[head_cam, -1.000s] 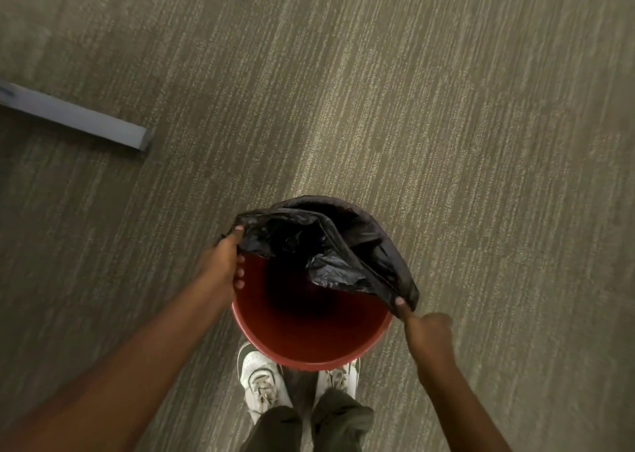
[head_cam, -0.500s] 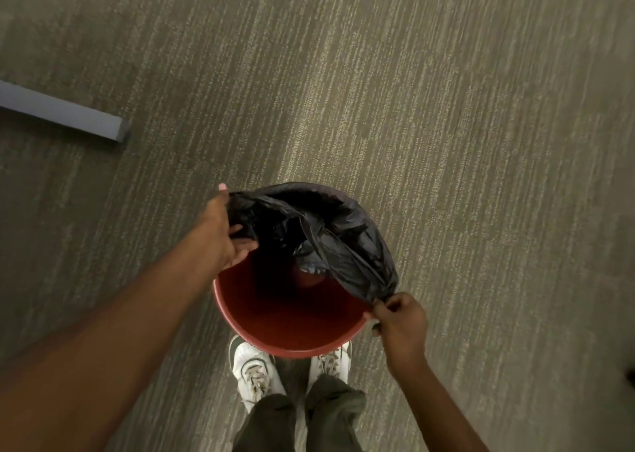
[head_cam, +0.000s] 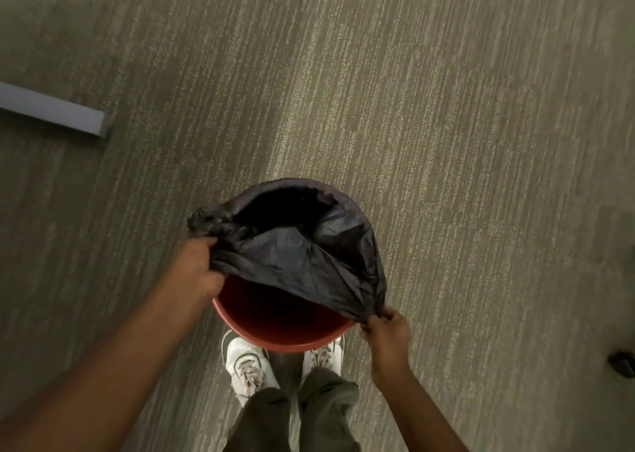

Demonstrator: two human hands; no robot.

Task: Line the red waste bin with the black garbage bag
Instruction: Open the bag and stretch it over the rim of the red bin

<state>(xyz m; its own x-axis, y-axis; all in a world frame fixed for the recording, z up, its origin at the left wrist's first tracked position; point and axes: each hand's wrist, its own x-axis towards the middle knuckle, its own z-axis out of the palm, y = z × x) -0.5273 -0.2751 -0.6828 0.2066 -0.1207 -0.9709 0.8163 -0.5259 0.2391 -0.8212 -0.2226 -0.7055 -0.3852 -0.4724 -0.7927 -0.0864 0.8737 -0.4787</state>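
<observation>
On the carpeted floor [head_cam: 446,142], just ahead of the person's white sneakers [head_cam: 249,365], stands the red waste bin [head_cam: 281,334], upright, seen from above. The black garbage bag [head_cam: 302,249] covers the far part of the bin's mouth; its hem is over the far rim and part of the right side, while the near arc of the red rim and a stretch of the red inner wall stay bare. The bag's mouth gapes dark toward the far side, and a slack sheet of plastic slopes from the left rim across to the near right. Left hand [head_cam: 196,269] sits at the bin's left edge, fingers closed around a bunched fold of the bag, with a crumpled knot of plastic sticking out just beyond it, outside the rim. Right hand [head_cam: 386,331] is at the near right of the rim, fingertips pinched on a gathered corner of the bag, the plastic drawn taut to that point. The two hands are well apart, one on each side of the bin, the bag stretched between them. Both forearms come in from the lower edge of the view; olive trouser legs [head_cam: 292,414] show between them. A pale grey bar [head_cam: 51,111] lies on the carpet to the far left, well apart from the bin. A small dark object [head_cam: 622,364] sits at the right edge, too cropped to identify.
</observation>
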